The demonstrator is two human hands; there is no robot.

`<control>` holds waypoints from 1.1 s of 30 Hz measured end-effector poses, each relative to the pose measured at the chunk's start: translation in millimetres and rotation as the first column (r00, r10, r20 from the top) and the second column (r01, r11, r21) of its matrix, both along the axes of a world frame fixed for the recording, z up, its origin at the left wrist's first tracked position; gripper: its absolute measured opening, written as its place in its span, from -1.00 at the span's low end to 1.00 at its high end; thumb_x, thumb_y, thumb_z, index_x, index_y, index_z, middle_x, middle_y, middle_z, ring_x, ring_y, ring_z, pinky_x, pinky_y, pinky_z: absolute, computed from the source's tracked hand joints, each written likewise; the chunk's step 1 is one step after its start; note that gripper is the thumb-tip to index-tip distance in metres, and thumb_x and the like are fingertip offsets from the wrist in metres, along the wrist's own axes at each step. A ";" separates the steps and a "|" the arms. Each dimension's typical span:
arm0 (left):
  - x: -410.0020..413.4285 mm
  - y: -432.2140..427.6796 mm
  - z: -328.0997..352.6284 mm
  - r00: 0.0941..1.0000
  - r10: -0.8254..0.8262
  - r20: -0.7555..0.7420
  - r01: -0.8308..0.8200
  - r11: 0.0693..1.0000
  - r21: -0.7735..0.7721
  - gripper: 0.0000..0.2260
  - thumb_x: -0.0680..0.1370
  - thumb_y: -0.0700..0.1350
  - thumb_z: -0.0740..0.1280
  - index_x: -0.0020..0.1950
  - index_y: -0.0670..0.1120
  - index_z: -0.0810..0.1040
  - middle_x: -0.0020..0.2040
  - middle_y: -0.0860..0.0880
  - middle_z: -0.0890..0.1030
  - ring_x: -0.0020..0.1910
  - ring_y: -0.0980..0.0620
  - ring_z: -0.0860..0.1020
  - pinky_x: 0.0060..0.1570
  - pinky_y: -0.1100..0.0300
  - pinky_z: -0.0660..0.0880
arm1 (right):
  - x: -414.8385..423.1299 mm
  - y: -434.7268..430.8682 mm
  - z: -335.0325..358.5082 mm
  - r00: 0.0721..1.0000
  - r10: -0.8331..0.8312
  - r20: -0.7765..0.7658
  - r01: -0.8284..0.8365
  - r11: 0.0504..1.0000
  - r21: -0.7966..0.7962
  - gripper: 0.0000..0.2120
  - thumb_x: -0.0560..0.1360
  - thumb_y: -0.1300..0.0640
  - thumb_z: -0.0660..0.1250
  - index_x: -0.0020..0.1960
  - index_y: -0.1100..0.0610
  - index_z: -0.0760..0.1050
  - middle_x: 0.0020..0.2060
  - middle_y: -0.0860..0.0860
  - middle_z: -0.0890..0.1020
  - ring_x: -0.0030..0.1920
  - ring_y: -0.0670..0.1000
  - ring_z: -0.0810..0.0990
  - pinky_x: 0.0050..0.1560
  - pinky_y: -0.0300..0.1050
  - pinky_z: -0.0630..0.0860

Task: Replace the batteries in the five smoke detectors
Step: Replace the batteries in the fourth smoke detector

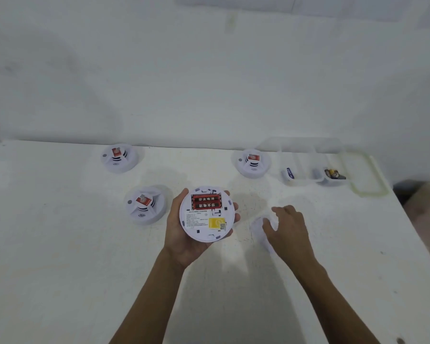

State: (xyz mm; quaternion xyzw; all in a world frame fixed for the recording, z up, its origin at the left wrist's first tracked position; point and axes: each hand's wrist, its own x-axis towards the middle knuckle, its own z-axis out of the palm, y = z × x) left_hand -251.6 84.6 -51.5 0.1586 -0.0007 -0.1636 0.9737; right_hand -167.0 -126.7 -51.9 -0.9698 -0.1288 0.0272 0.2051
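My left hand [181,242] grips a white smoke detector [206,214] held back side up above the table, with two red batteries [206,201] showing in its open compartment. My right hand [287,224] rests on a white round cover [261,227] lying on the table, fingers curved over it. Three more detectors stand face up on the table: one at the back left [119,157], one beside my left hand [144,204], one at the back right [252,162].
A clear plastic divided tray [365,170] sits at the back right; it holds a blue-labelled battery [289,173] and a few dark and yellow batteries [334,174]. The white table [60,244] meets a white wall behind and ends at the right.
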 end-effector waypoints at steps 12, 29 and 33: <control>7.8 -7.5 4.0 1.000 -0.019 -0.019 0.020 1.000 0.024 -0.37 0.53 0.15 0.28 0.44 -0.23 0.30 0.35 -0.31 0.41 0.32 -0.32 0.39 0.29 -0.17 0.36 | 14.3 4.3 -12.7 0.984 -0.034 -0.172 0.016 0.994 -0.108 -0.68 0.44 -0.07 0.36 -0.02 0.13 0.36 -0.07 0.02 0.40 -0.03 0.02 0.38 -0.03 -0.13 0.41; 7.6 -10.4 7.5 0.994 0.097 -0.047 -0.091 0.988 0.124 -0.43 0.47 0.20 0.30 0.35 -0.13 0.46 0.28 -0.22 0.51 0.25 -0.25 0.48 0.27 -0.17 0.35 | -24.6 35.2 86.7 0.986 0.132 -0.102 -0.023 0.711 0.703 -0.73 0.40 0.03 0.49 -0.10 0.04 0.40 -0.24 -0.10 0.54 -0.30 -0.10 0.53 -0.33 -0.34 0.48; 4.8 -14.0 9.4 0.961 0.268 -0.066 -0.248 0.943 0.223 -0.46 0.35 0.21 0.43 0.24 -0.04 0.57 0.21 -0.19 0.54 0.16 -0.19 0.52 0.21 -0.16 0.42 | -44.5 55.0 86.0 0.956 0.137 0.258 -0.238 0.877 0.418 -0.62 0.37 -0.19 0.43 0.04 -0.02 0.43 -0.06 -0.12 0.58 -0.07 -0.07 0.49 -0.15 -0.47 0.37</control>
